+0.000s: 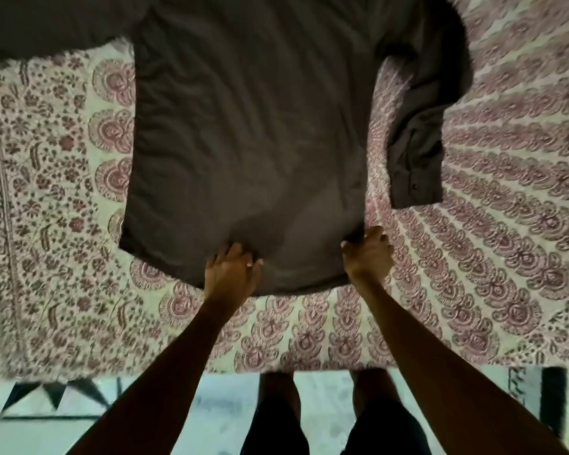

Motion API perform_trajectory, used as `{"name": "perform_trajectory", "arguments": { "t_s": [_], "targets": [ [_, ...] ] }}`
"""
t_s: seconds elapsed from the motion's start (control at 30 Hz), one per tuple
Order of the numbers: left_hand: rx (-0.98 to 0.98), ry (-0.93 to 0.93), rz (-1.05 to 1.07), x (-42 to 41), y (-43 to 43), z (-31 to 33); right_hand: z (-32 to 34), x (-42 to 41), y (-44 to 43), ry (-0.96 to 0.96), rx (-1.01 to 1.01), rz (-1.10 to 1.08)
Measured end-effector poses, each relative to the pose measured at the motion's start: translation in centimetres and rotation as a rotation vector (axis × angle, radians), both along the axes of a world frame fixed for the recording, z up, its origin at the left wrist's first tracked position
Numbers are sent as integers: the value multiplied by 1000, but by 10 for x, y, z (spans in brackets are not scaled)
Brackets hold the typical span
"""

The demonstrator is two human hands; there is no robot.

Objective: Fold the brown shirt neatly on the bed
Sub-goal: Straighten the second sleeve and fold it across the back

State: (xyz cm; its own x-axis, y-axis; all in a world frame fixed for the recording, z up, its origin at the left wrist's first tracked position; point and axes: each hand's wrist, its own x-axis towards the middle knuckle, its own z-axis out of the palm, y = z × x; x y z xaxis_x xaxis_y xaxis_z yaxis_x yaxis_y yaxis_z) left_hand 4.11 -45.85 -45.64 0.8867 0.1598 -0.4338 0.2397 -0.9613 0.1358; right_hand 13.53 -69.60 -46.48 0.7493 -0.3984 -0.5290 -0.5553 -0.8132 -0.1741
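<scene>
Far left of frame: cream bedsheet printed with maroon floral motifs (56, 192), spread flat over the bed (309, 336), edges blurred.

Lower left: strip of black-and-white geometric rug (46, 399) on the pale floor (322, 405), below the bed's near edge.

Upper left: one long sleeve (46, 24) of the dark brown long-sleeved shirt (250, 126), stretched sideways toward the frame's corner.

Centre: shirt body laid out flat on the sheet, plain side up, shallow creases running lengthwise, collar end out of view at the top, curved hem (303, 287) nearest the camera.

Lower centre-left: left hand (234, 270) on the hem, back of the hand up, fingers curled into the cloth with the thumb alongside, gripping the fabric.

Bottom centre: two bare legs (280, 405) and dark shorts (375, 431), standing against the bed's edge.

Lower centre-right: right hand (368, 254) at the hem's right corner, fingers bent around the shirt's edge, gripping it. Both forearms extended forward from the bottom of the frame, well apart.

Right of centre: second sleeve (421, 142), bent downward beside the body and not touching it lower down, with patterned sheet showing between. Cuff (408, 195) lying flat, small dark button (414, 186) on it.
</scene>
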Motion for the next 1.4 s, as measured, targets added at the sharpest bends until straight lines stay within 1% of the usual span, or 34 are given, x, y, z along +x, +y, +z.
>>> {"name": "perform_trajectory", "arguments": {
  "t_s": [0.03,0.07,0.1,0.17,0.2,0.23,0.27,0.33,0.37,0.43,0.47,0.5,0.57,0.67,0.77,0.87,0.93,1.03,1.07,1.1,1.2,1.23,1.3,1.37,1.4],
  "targets": [
    [-49,-29,-56,8,-1,4,-1,12,1,-61,71,-16],
    [-103,-9,-96,17,-2,3,-2,29,0,-123,137,-40],
    [-147,88,-111,25,-4,2,-3,45,-2,-167,188,-67],
    [-134,333,-168,44,-6,-7,-5,83,-8,-191,253,-99],
    [-104,410,-217,54,-5,-12,-7,100,-10,-172,282,-96],
    [-97,441,-246,72,-8,-14,-8,120,-13,-161,303,-94],
    [-104,429,-235,92,-13,-16,-6,140,-15,-172,320,-94],
    [-109,337,-191,145,-27,-9,-6,180,-16,-225,351,-79],
    [-119,250,-175,173,-36,-4,-6,197,-15,-227,379,-68],
    [-196,-7,-158,232,-50,-1,-8,230,-13,-184,460,-55],
    [-205,-106,-170,259,-53,-1,-11,243,-10,-161,475,-47],
    [-174,-150,-191,283,-53,-7,-14,255,-8,-150,472,-45],
    [-89,-90,-239,320,-51,-16,-19,274,-4,-132,417,-52],
    [-53,59,-269,345,-48,-28,-24,293,-6,-57,279,-73],
    [-37,106,-263,345,-51,-32,-23,298,-11,-38,188,-99],
    [-40,143,-226,353,-55,-30,-23,302,-12,-63,183,-105],
    [-85,77,-190,369,-55,-27,-22,316,-15,-122,225,-145],
    [-107,-173,-146,404,-58,-26,-17,344,-19,-185,288,-268],
    [-107,-217,-163,418,-59,-27,-16,353,-20,-185,297,-327],
    [-118,-215,-190,431,-61,-29,-15,360,-22,-180,293,-383],
    [-102,-30,-281,460,-70,-31,-17,374,-31,-184,253,-456],
    [-75,18,-305,466,-71,-32,-19,376,-34,-197,229,-429],
    [-37,72,-309,474,-75,-29,-19,372,-39,-270,158,-267],
    [-10,71,-269,478,-82,-24,-19,360,-49,-387,91,-34],
    [10,32,-253,480,-88,-22,-18,352,-56,-422,66,50]
  ]
}}
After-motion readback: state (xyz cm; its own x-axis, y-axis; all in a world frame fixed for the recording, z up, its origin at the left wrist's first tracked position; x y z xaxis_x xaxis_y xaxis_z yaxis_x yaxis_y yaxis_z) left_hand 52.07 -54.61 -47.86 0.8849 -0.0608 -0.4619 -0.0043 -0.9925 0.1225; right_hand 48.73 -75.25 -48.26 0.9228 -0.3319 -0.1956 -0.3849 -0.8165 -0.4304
